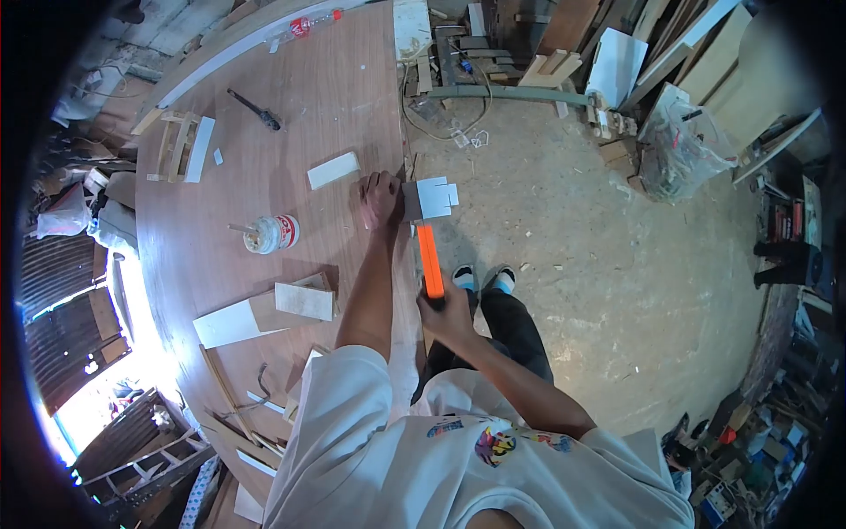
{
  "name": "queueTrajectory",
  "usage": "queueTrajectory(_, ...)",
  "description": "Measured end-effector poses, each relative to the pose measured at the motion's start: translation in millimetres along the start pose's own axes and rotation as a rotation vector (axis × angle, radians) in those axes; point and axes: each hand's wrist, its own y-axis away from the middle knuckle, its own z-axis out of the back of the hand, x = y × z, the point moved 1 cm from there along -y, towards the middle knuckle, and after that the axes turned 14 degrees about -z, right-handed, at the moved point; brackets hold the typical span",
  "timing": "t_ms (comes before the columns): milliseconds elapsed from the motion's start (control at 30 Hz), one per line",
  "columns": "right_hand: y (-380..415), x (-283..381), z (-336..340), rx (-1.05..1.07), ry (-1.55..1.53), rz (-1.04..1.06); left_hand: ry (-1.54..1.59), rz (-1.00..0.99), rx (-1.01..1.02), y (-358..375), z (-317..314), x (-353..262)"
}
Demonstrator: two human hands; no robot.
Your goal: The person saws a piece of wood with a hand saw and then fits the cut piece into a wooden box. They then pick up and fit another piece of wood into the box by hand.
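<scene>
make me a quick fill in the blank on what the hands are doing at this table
The right hand grips a tool with an ____ handle.
The left hand presses down at the table's ____.
The white jar stands on the ____.
Missing words: orange; edge; table

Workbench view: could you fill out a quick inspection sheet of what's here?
Surface: round brown wooden tabletop, dusty.
Job's things: small white pieces at the table edge; orange-handled tool.
Clutter: white boards, white jar, dark hand tool, bottle, small wooden frame.
Hands: left hand presses beside the white pieces; right hand grips the tool's handle.
Cables: a cord loops on the floor.
Surroundings: dirt floor, stacked planks, plastic bag.
</scene>
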Motion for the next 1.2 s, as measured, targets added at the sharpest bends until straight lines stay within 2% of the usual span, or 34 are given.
queueTrajectory(33, 18.7, -19.5, 3.6, 0.036, 0.075, -0.027, -0.019, 0.002, -0.024, 0.3, -5.9, 3.7)
queueTrajectory(100, 77.1, 1.5, 20.6, 0.112, -0.022, -0.116, -0.032, 0.011, -0.046, 1.6, -9.7, 2.9)
queueTrajectory(200, 94.0, -5.8, 26.3, 0.080, 0.035, -0.021, -0.026, 0.046, -0.042, 3.6, -7.9, -1.1)
queueTrajectory(233, 73.7, 0.0, 23.0, 0.075, -0.007, -0.096, -0.023, 0.020, -0.040, 6.2, -11.5, 2.9)
queueTrajectory(333, 8.3, -10.0, 9.9, 0.036, -0.040, -0.045, -0.012, 0.005, -0.016, -2.2, -8.8, 7.5)
queueTrajectory(400, 6.4, -11.9, 1.9, 0.033, 0.003, -0.082, 0.011, 0.005, 0.043, 1.4, -5.8, 5.9)
queueTrajectory(433, 20.3, -43.4, 4.0, 0.014, 0.078, 0.086, -0.005, 0.002, 0.007, -1.5, -6.0, 4.8)
queueTrajectory(500, 84.0, -17.8, 20.7, 0.114, 0.011, -0.047, -0.018, 0.007, -0.022, 0.5, -6.3, 1.7)
queueTrajectory(600, 91.2, -23.5, 23.6, 0.198, 0.034, -0.079, -0.048, 0.023, -0.012, -0.1, -6.8, -0.3)
queueTrajectory(633, 83.3, -25.8, 13.1, 0.237, 0.012, 0.010, -0.054, 0.059, -0.007, -2.5, -9.3, 3.2)
queueTrajectory(667, 84.3, -27.7, 4.7, 0.237, 0.013, 0.012, -0.062, 0.097, 0.000, -2.1, -11.4, 5.9)
queueTrajectory(733, 85.1, -23.8, -5.0, 0.188, 0.079, -0.021, -0.071, 0.075, -0.023, -4.7, -7.5, 3.7)
queueTrajectory(800, 89.7, -22.7, 12.3, 0.216, 0.058, -0.115, -0.076, 0.053, -0.034, -6.2, -3.8, 3.0)
queueTrajectory(867, 93.1, -7.2, 39.1, 0.066, 0.011, 0.033, -0.033, 0.048, -0.051, -5.0, -3.1, -0.7)
queueTrajectory(967, 92.2, 6.2, 57.9, 0.096, -0.031, -0.100, -0.006, 0.077, -0.018, -1.6, -2.5, -8.7)
queueTrajectory(1100, 51.1, 21.4, 30.8, 0.149, -0.043, -0.051, -0.061, 0.018, -0.028, 1.1, -3.3, -0.6)
queueTrajectory(1200, 20.4, 8.9, 20.0, 0.056, 0.044, -0.054, -0.037, 0.026, -0.026, 3.6, -6.1, 0.8)
